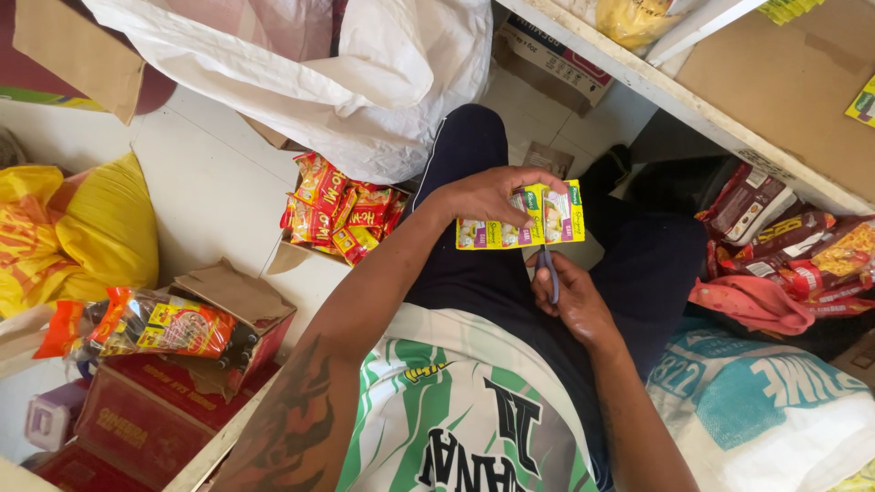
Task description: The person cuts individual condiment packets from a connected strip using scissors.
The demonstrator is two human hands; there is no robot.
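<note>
A: Left to right, quick. At the left edge of the frame we have a yellow sack, and below it a bundle of red and yellow snack packs lying on a red carton. Upper middle, a white plastic bag, with an open box of red noodle packets just under it.

B: Then the hands. Our left hand sits at frame centre, fingers curled shut, pinching the strip of yellow sachets by its top edge. The strip hangs flat over the dark trousers.

A: Right hand just below, closed round the scissors. Blades point up and meet the strip's bottom edge between two sachets. How far the blades gape we can't tell, too small.

B: So we judge the step as cutting one sachet off the strip, cut just starting.

A: Agreed. The next move calls for keeping the strip taut and the blades on the seam, not through a sachet.

B: Far right: dark red packets under a white shelf, and a white and teal sack lower right.
</note>
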